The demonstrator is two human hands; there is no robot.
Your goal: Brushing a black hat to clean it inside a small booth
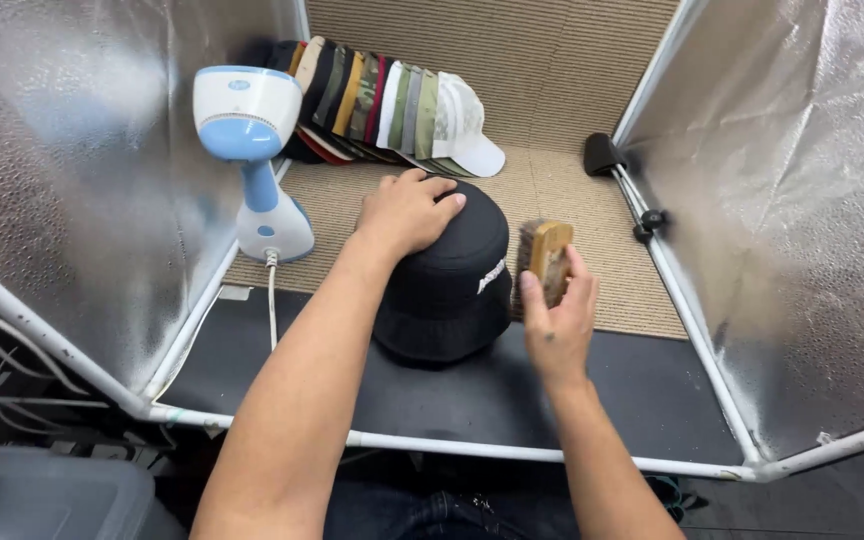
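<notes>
- Right hand (556,325) grips a wooden brush (546,258) against the black bucket hat (447,275)'s right side.
- Left hand (407,212) presses flat on its crown.
- Steamer (252,160) stands left; open mat lies near.

The hat (447,275) is matt black cloth. The brush (549,258) has a smooth wooden back. The steamer (252,150) is glossy plastic. The walls (802,200) are crinkled shiny foil; the mat (572,210) looks like coarse woven fibre.
</notes>
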